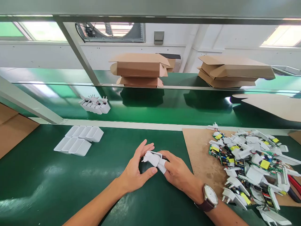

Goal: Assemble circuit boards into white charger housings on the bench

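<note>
Near the middle of the green table, my right hand (177, 169) grips a white plastic plug piece (154, 159) between thumb and fingers. The piece lies tilted, its narrow end toward the left. Around that end, my left hand (137, 172) is spread, thumb and fingers apart; whether it touches the piece is hard to tell. On the right, a heap of white plug housings and circuit boards (254, 163) with yellow parts covers a cardboard sheet (197, 157). White open-topped trays (80, 147) stand to the left of my hands.
Beyond the table's pale edge strip (141, 125), a white tray filled with plug pieces (96, 105) sits on a green surface. Flat brown boxes (141, 69) and more boxes (232, 70) lie on the shelf behind. Red-handled pliers (295, 186) lie at far right.
</note>
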A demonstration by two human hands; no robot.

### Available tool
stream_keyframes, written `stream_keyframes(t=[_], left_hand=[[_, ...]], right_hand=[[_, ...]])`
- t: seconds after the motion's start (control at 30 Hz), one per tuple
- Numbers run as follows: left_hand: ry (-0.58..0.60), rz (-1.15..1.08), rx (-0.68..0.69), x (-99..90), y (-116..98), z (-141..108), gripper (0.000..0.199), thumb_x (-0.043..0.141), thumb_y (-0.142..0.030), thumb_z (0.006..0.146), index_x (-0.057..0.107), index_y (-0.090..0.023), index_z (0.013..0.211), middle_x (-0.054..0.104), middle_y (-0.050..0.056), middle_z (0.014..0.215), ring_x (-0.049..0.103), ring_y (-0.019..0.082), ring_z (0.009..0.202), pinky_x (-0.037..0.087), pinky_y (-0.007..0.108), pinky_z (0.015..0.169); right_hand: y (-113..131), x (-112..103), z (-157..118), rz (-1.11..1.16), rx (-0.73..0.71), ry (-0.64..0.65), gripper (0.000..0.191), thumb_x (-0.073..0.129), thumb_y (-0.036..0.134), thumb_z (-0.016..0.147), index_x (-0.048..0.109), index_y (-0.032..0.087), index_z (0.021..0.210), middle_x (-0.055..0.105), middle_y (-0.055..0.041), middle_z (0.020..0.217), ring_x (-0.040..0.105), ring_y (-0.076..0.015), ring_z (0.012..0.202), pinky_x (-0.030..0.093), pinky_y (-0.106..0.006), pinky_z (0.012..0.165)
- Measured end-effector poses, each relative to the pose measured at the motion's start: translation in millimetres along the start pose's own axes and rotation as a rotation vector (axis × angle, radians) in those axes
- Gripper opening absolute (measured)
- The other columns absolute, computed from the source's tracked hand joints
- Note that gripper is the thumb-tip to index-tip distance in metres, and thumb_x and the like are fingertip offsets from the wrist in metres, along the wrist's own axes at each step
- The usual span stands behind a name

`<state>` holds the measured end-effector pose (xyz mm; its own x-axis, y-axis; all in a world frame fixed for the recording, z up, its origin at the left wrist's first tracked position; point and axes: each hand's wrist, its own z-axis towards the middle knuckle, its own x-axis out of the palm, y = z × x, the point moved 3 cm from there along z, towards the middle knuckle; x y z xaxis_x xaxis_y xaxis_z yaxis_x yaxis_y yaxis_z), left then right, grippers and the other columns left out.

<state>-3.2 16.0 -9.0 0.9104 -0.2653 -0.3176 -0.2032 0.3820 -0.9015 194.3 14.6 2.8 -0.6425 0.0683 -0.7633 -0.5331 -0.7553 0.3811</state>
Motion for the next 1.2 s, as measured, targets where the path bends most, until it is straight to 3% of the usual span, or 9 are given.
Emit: stream_keyframes(t=[0.13, 0.23, 0.37, 0.43, 0.53, 0.83, 1.0, 1.1, 1.2], left_hand=[[-0.028, 0.054, 0.042, -2.0, -1.6, 2.7, 0.089, 0.068, -0.047, 0.094, 0.014, -0.033, 0.163, 0.051, 0.019, 0.153, 0.058, 0.034, 0.137, 0.052, 0.057, 0.11], [-0.061, 0.14, 0.203, -5.9, -9.0, 4.3, 0.093, 0.072, -0.057, 0.089, 0.022, -0.029, 0.162, 0.047, 0.021, 0.154, 0.055, 0.037, 0.137, 0.054, 0.056, 0.105], [-0.106, 0.352, 0.387, -8.3, -21.0, 6.6, 0.065, 0.075, -0.035, 0.09, 0.047, -0.027, 0.148, 0.057, 0.017, 0.141, 0.059, 0.032, 0.128, 0.056, 0.05, 0.102], [-0.162, 0.396, 0.341, -10.3, -22.0, 8.0, 0.044, 0.07, -0.022, 0.092, 0.056, -0.025, 0.134, 0.065, 0.011, 0.122, 0.066, 0.025, 0.112, 0.059, 0.043, 0.094], [-0.212, 0.349, 0.207, -13.7, -18.5, 8.4, 0.028, 0.07, -0.023, 0.092, 0.06, -0.024, 0.118, 0.066, 0.007, 0.105, 0.068, 0.02, 0.094, 0.062, 0.034, 0.077], [-0.116, 0.195, 0.006, -16.4, -6.9, 8.8, 0.023, 0.072, -0.028, 0.09, 0.059, -0.024, 0.109, 0.063, 0.005, 0.103, 0.067, 0.017, 0.089, 0.061, 0.031, 0.076], [-0.158, 0.123, -0.117, -14.9, 10.7, 6.1, 0.049, 0.076, -0.041, 0.087, 0.051, -0.026, 0.127, 0.068, 0.002, 0.099, 0.071, 0.017, 0.085, 0.062, 0.036, 0.081], [-0.181, 0.133, 0.016, -7.7, 8.9, 3.7, 0.095, 0.087, -0.047, 0.075, 0.034, -0.029, 0.151, 0.066, 0.006, 0.117, 0.072, 0.023, 0.103, 0.062, 0.041, 0.091], [-0.199, 0.219, 0.203, 3.4, -0.8, -1.3, 0.1, 0.084, -0.037, 0.081, 0.022, -0.031, 0.16, 0.062, 0.011, 0.132, 0.068, 0.024, 0.115, 0.059, 0.043, 0.098]], right_hand=[[1.0, -1.8, 0.7, -0.024, -0.04, -0.058, 0.038, 0.045, -0.002, 0.084, 0.061, 0.019, 0.111, 0.066, -0.0151, 0.12, 0.07, -0.0225, 0.098, 0.064, -0.033, 0.071], [5.1, -4.9, -0.8, -0.006, -0.017, -0.057, 0.038, 0.047, -0.001, 0.085, 0.061, 0.02, 0.114, 0.065, -0.0145, 0.123, 0.069, -0.0232, 0.103, 0.064, -0.035, 0.076], [9.1, -0.7, 0.8, -0.03, 0.021, 0.053, 0.038, 0.048, -0.001, 0.086, 0.06, 0.019, 0.116, 0.067, -0.0129, 0.116, 0.069, -0.0224, 0.091, 0.063, -0.034, 0.069], [8.9, 1.9, 3.0, -0.03, 0.055, 0.073, 0.036, 0.052, 0.003, 0.091, 0.058, 0.018, 0.123, 0.067, -0.0121, 0.116, 0.069, -0.022, 0.091, 0.063, -0.034, 0.07], [9.4, 5.0, 5.5, -0.056, 0.054, 0.092, 0.037, 0.054, 0.007, 0.095, 0.056, 0.019, 0.129, 0.067, -0.0118, 0.114, 0.067, -0.0232, 0.092, 0.063, -0.036, 0.073], [6.3, 6.1, 3.8, 0.071, 0.112, 0.027, 0.031, 0.055, 0.017, 0.101, 0.056, 0.022, 0.132, 0.068, -0.0101, 0.111, 0.068, -0.0224, 0.092, 0.063, -0.036, 0.077], [-0.4, 9.1, 4.4, 0.332, 0.235, -0.025, 0.02, 0.057, 0.025, 0.101, 0.065, 0.022, 0.119, 0.068, -0.0112, 0.114, 0.068, -0.0218, 0.095, 0.061, -0.039, 0.085], [-5.6, 12.2, 5.4, 0.767, 0.537, -0.076, 0.03, 0.063, 0.042, 0.097, 0.065, 0.023, 0.121, 0.07, -0.0104, 0.115, 0.07, -0.023, 0.098, 0.061, -0.041, 0.088], [-1.0, 17.9, 5.7, 1.196, 0.812, -0.045, 0.042, 0.064, 0.057, 0.093, 0.067, 0.021, 0.116, 0.074, -0.0087, 0.105, 0.072, -0.0244, 0.093, 0.06, -0.044, 0.087]])
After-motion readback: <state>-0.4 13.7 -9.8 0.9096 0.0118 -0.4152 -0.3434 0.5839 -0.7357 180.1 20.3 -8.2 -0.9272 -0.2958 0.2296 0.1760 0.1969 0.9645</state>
